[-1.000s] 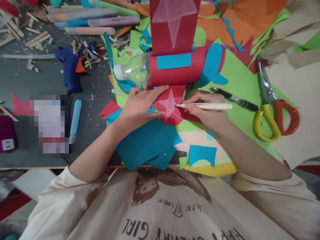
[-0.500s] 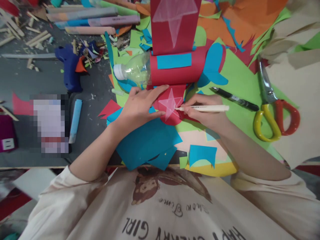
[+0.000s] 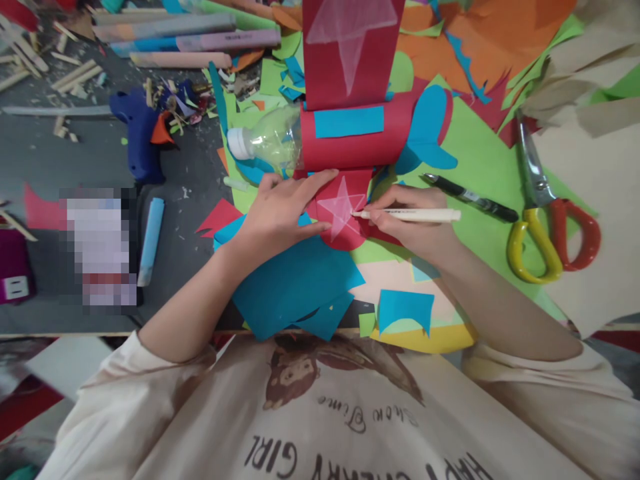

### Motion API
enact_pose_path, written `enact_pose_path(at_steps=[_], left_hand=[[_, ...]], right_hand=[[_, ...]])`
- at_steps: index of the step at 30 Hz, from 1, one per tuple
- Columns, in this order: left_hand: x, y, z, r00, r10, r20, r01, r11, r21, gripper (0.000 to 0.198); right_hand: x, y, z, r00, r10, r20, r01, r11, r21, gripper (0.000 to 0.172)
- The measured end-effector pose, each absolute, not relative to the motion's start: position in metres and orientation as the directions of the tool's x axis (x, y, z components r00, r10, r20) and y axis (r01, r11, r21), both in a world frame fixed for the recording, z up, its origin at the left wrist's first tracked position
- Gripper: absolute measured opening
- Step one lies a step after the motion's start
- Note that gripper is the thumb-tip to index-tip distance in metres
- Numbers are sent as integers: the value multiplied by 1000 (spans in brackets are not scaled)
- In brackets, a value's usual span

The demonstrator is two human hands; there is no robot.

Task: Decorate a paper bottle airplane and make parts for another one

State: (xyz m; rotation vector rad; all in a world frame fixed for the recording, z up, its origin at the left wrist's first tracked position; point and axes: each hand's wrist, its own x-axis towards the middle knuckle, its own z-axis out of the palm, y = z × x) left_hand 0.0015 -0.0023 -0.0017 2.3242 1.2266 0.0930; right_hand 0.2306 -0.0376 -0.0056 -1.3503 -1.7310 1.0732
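Observation:
A plastic bottle (image 3: 273, 139) with a white cap lies on its side, its body wrapped in red paper (image 3: 350, 152). Red flaps extend from it; the far one bears a pale star (image 3: 347, 33). On the near flap is a second star (image 3: 341, 212), drawn in white lines and partly filled. My left hand (image 3: 285, 213) rests on this flap with thumb and fingers spread. In my right hand (image 3: 405, 213) is a white marker (image 3: 425, 215), its tip at the star's right side. Blue paper shapes (image 3: 430, 127) form a tail at the bottle's base.
Scissors (image 3: 540, 200) and a black pen (image 3: 470, 198) lie to the right. Blue paper (image 3: 295, 287) is under my left forearm. Leftward are a blue glue gun (image 3: 143, 140), a light-blue marker (image 3: 151, 241) and a blurred-out object (image 3: 103, 247). Several markers (image 3: 185, 41) and paper scraps lie farther back.
The marker tip has shifted very slightly to the right on the near star, along with my right hand. My left hand stays in place.

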Motion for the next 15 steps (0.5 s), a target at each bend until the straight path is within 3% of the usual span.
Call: enact_pose_path(at_steps=[4, 15], left_hand=[[0, -2, -3, 597, 789, -144, 744, -477, 467, 66], [1, -2, -4, 600, 787, -146, 750, -490, 443, 66]], right_hand=[[232, -38, -7, -217, 976, -12, 452, 89, -888, 17], [231, -38, -8, -210, 972, 105, 412, 186, -892, 17]])
